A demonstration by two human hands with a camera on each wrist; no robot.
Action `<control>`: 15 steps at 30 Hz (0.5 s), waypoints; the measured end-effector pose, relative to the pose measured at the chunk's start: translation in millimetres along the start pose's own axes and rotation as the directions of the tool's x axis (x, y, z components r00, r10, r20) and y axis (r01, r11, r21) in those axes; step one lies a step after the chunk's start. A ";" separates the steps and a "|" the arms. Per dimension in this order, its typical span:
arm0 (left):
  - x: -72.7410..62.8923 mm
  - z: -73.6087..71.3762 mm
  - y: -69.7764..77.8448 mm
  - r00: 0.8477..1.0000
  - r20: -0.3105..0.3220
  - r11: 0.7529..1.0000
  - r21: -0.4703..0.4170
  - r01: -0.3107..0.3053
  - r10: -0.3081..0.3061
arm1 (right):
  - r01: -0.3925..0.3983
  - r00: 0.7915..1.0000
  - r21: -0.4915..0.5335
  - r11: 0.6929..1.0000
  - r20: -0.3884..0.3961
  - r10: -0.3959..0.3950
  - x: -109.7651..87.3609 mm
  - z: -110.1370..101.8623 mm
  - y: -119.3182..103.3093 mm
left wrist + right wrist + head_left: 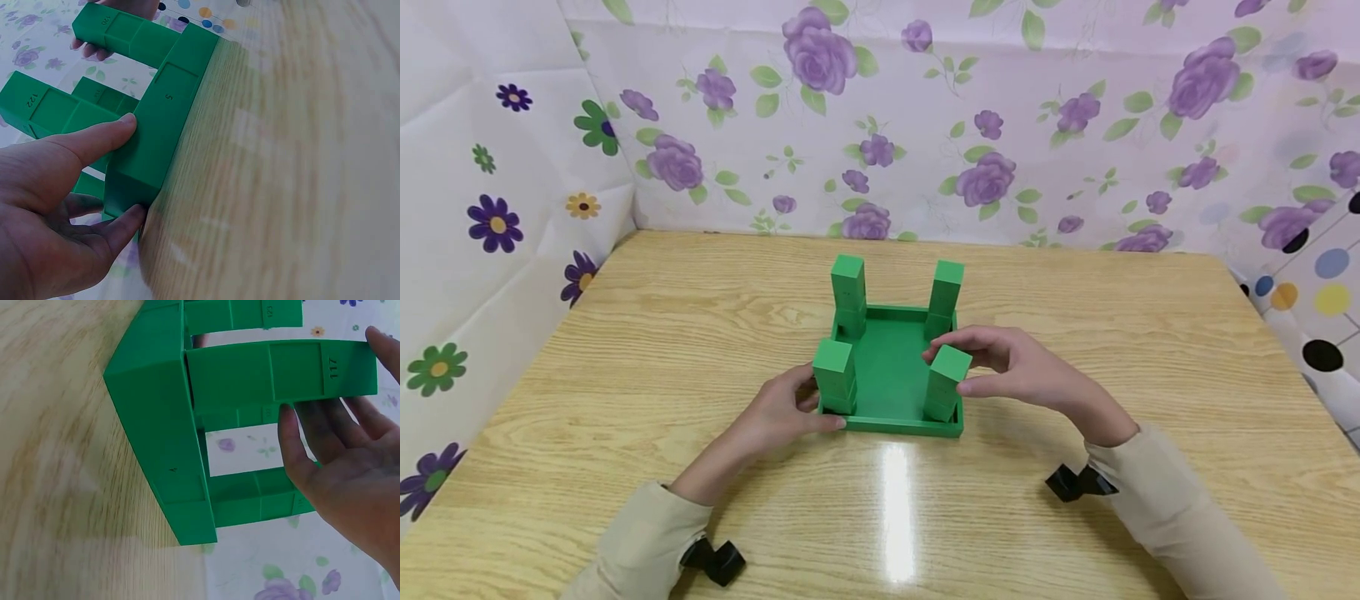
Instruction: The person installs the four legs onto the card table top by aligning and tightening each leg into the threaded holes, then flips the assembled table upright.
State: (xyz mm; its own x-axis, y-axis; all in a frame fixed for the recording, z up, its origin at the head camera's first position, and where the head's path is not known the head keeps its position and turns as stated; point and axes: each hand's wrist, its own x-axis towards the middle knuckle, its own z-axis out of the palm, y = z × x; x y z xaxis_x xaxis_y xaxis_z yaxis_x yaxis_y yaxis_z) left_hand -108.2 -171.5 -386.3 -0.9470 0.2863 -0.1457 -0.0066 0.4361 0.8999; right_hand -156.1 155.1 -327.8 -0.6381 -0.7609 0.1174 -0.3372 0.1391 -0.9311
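Note:
A square green tray [891, 367] with a low rim lies on the table, and a square green post of stacked blocks stands at each corner. My left hand [778, 408] grips the tray's near left corner, thumb on the front wall and fingertips low at its side. Close above that hand rises the near left post [835, 379]. Around the upper part of the near right post [294, 372] my right hand [1011, 367] holds thumb and curled fingers on opposite sides. Raised numbers mark the post's side in the right wrist view.
At the tray's back corners stand the far left post [850, 292] and the far right post [945, 296]. The wood-grain table [700, 317] extends around the tray. Flowered sheets [880, 117] hang behind and to the left; a dotted one [1326, 292] hangs at right.

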 end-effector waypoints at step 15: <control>-0.6 0.5 3.7 1.000 -0.009 0.999 0.022 0.025 -0.025 | -0.134 0.972 -0.191 0.972 -0.217 0.091 -2.4 14.4 -11.2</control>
State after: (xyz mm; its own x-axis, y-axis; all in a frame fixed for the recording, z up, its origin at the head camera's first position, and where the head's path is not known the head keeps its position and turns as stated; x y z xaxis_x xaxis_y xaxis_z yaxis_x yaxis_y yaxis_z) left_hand -107.5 -169.7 -383.1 -0.9494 0.2675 -0.1646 -0.0234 0.4623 0.8864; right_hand -140.8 146.2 -322.7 -0.8009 -0.5897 0.1040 -0.3747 0.3582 -0.8552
